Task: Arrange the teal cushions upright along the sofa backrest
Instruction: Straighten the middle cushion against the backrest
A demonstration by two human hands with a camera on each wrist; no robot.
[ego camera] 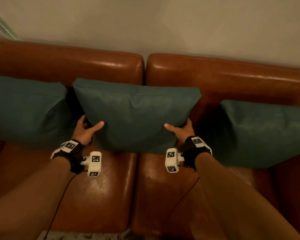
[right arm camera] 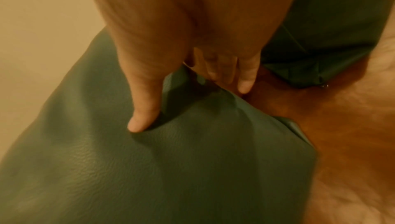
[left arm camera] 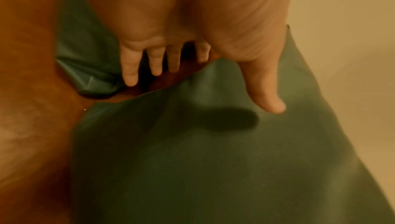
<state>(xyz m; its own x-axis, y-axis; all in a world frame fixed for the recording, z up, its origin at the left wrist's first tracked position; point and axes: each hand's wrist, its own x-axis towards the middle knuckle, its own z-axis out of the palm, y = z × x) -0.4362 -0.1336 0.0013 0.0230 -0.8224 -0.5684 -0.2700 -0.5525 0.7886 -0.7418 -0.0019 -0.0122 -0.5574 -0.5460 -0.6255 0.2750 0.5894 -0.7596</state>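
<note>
Middle teal cushion (ego camera: 137, 116), upright against sofa backrest (ego camera: 215, 75): my left hand (ego camera: 84, 129) grips its 9 o'clock edge, my right hand (ego camera: 184, 129) its 3 o'clock edge.

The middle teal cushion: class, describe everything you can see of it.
The middle teal cushion is rectangular, with a grained, leather-like cover and seamed edges. It stands upright against the brown sofa backrest, straddling the gap between its two sections. The left hand and right hand grip its lower side edges, thumbs on its front.
</note>
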